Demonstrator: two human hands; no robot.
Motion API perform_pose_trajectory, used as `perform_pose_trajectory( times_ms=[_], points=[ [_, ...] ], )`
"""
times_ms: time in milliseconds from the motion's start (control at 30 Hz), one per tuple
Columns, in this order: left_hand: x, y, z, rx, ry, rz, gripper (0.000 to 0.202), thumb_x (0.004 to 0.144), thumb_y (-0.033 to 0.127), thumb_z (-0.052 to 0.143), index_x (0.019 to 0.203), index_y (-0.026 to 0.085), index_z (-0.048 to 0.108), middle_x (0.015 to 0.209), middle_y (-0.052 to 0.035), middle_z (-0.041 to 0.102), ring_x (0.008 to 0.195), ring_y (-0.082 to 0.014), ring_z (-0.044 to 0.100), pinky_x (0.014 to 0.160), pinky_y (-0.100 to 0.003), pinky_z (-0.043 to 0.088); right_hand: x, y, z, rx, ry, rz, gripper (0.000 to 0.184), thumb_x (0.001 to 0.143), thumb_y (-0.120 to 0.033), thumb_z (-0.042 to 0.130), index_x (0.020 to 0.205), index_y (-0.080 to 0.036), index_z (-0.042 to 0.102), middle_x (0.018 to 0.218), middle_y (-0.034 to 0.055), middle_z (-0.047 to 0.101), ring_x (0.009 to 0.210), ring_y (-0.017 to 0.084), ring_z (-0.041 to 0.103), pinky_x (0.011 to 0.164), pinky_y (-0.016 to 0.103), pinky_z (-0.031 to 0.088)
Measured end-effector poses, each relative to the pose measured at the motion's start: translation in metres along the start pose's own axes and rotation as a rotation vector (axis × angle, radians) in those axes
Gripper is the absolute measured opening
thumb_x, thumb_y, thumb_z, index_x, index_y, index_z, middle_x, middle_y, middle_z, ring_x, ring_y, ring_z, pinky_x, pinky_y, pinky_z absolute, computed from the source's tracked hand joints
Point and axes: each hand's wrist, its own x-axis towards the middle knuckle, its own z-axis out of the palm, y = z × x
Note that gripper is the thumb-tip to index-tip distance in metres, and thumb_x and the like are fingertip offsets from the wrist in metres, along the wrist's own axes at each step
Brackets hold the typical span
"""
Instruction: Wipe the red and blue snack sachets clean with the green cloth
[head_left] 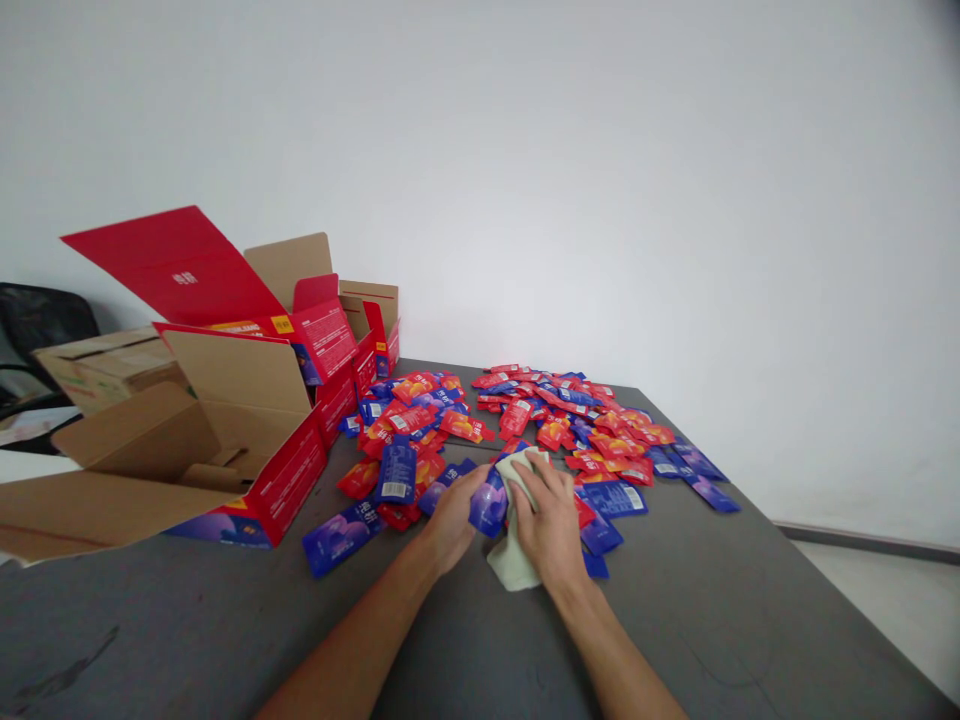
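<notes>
In the head view, my left hand (453, 520) grips the left edge of a blue pouch (489, 504) with purple fruit printed on it. My right hand (546, 515) is closed on a pale green cloth (516, 563), pressing it against the pouch's upper right part. The cloth hangs below my fingers toward the table. Around and beyond both hands lie piles of loose red pouches (465, 427) and blue pouches (397, 472). Another blue pouch (341, 537) lies flat to the left of my left hand. Part of the held pouch is hidden behind the cloth.
An open red carton (289, 480) with brown flaps stands on the left of the dark grey table (675, 610). More red cartons (326, 340) stand behind it. A brown cardboard box (112, 368) and a black chair (45, 320) are farther left. A white wall rises behind the table.
</notes>
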Motion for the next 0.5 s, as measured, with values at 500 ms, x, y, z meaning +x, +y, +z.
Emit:
perform_pose_trajectory(
  times_ms=[500],
  points=[
    [0.008, 0.014, -0.010, 0.164, -0.031, 0.141, 0.034, 0.082, 0.033, 0.063, 0.111, 0.017, 0.070, 0.090, -0.0045, 0.071, 0.072, -0.0133, 0.064, 0.061, -0.021, 0.049, -0.006, -0.040, -0.005, 0.107, -0.325, -0.098, 0.036, 0.091, -0.011, 0.050, 0.115, -0.030, 0.069, 0.132, 0.0036, 0.060, 0.109, 0.024, 0.054, 0.093, 0.041, 0.046]
  ],
)
